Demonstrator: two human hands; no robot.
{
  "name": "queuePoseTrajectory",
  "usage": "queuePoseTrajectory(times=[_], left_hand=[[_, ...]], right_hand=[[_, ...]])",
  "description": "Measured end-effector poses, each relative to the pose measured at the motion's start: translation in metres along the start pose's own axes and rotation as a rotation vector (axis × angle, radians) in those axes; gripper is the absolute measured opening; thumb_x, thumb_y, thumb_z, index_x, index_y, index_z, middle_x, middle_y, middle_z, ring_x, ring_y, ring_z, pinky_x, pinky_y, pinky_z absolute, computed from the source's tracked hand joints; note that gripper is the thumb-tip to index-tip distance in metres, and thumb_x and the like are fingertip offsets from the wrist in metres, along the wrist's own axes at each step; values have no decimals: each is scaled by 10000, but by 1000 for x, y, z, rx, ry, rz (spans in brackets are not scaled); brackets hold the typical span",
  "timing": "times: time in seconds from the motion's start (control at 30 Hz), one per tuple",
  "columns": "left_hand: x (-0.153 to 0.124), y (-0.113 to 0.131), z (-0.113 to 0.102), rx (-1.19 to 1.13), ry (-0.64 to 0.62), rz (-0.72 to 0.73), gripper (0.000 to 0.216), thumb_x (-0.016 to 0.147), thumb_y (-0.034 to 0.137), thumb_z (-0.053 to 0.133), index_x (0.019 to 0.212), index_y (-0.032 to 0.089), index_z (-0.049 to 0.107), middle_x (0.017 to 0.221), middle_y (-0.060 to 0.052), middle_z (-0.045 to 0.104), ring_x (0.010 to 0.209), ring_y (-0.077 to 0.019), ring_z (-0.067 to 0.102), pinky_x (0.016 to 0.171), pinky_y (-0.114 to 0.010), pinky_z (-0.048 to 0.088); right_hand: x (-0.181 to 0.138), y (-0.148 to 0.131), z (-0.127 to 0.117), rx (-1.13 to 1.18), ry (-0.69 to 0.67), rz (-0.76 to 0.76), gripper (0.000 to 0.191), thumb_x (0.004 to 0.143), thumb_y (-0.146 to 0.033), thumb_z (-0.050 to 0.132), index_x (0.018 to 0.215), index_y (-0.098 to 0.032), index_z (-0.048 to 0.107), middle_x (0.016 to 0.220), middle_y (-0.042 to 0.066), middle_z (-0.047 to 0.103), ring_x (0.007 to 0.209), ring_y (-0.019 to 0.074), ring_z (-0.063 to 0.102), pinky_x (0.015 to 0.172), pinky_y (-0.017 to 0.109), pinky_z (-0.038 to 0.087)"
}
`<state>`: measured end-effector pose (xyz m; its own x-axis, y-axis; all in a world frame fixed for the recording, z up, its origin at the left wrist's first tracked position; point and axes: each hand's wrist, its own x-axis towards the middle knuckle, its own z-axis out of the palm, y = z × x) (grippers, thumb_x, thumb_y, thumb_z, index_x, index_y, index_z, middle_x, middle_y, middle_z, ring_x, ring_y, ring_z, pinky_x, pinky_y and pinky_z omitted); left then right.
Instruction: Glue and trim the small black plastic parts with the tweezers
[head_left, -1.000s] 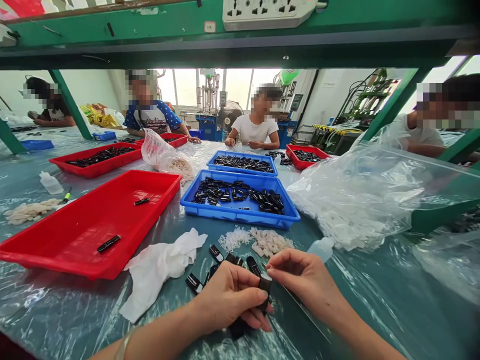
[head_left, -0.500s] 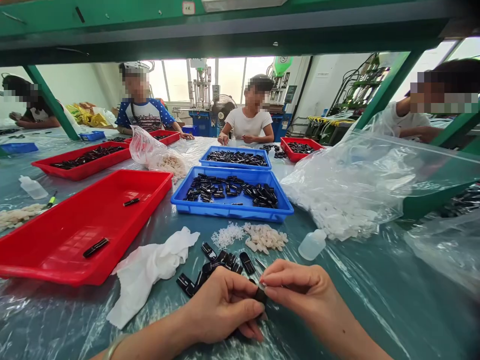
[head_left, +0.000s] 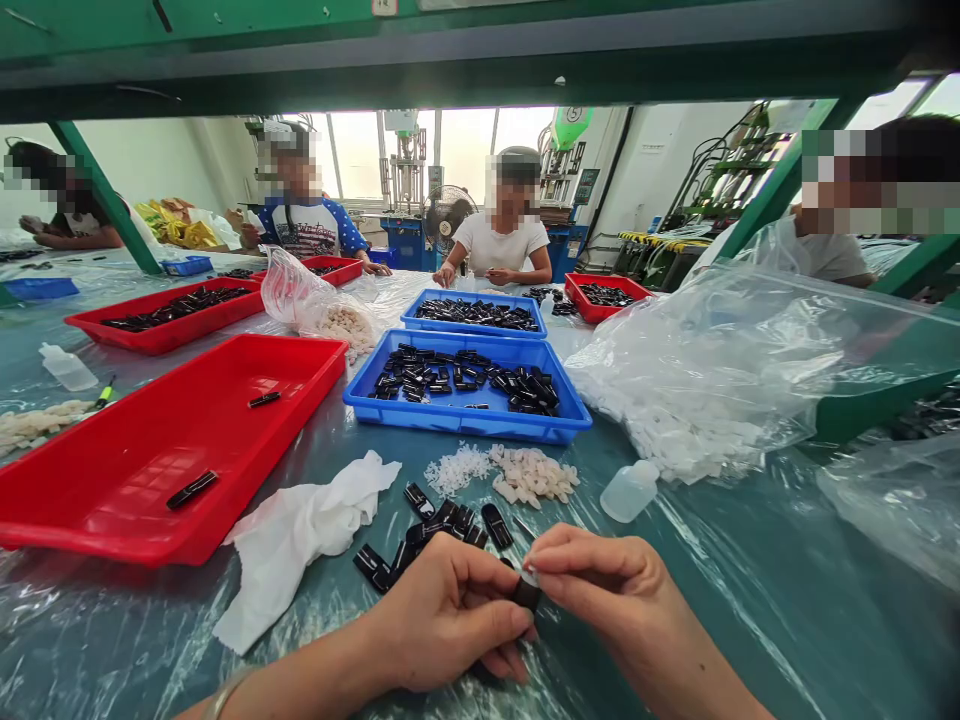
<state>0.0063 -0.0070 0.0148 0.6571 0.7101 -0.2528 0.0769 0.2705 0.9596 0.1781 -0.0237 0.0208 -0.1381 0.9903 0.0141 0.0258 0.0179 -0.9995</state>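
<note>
My left hand (head_left: 457, 615) is closed on a small black plastic casing (head_left: 526, 592), gripped between thumb and fingers. My right hand (head_left: 600, 575) pinches a tiny whitish piece (head_left: 531, 573) against the casing's upper end; its exact shape is mostly hidden by the fingertips. Just beyond my hands lies a loose heap of black casings (head_left: 450, 520). A pile of small clear pieces (head_left: 456, 468) and a pile of beige pieces (head_left: 534, 474) sit side by side behind it. The thin tip of a metal tool (head_left: 523, 527) shows beside my right fingers.
At left stands a red tray (head_left: 180, 420) holding two casings, with a white cloth (head_left: 315, 530) beside it. Blue trays (head_left: 469, 425) of casings are ahead. A squeeze bottle (head_left: 628, 492) and a plastic bag (head_left: 697, 400) of pale pieces lie right. Several people sit around the table.
My hands stay together around the casing, with slightly more of the whitish piece showing at its end. The view has shifted slightly. The person at far left back has raised a hand.
</note>
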Motion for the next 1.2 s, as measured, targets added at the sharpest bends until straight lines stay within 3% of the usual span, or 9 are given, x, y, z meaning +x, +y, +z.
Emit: queuePoseTrajectory(times=[0.3, 0.77, 1.2], left_hand=[[1, -2, -1, -19, 16, 13, 301, 722, 391, 610, 700, 91, 607, 542, -32, 586, 523, -104, 611, 509, -158, 482], [1, -2, 1, 9, 50, 4, 334, 723, 428, 599, 691, 96, 598, 534, -39, 597, 528, -124, 624, 525, -181, 498], [1, -1, 1, 22, 79, 14, 266, 734, 356, 581, 681, 96, 596, 534, -48, 612, 528, -135, 624, 531, -204, 506]], right_hand=[[-3, -3, 1, -188, -19, -272, 168, 703, -136, 657, 775, -262, 742, 752, 31, 658, 676, 150, 619, 582, 233, 494], [-3, 1, 1, -312, -22, -248, 101, 758, -213, 622, 757, -223, 722, 767, 33, 654, 679, 151, 620, 631, 244, 514], [-3, 1, 5, -260, -22, -180, 118, 764, -253, 614, 720, -209, 714, 799, 58, 646, 713, 169, 611, 623, 253, 518]])
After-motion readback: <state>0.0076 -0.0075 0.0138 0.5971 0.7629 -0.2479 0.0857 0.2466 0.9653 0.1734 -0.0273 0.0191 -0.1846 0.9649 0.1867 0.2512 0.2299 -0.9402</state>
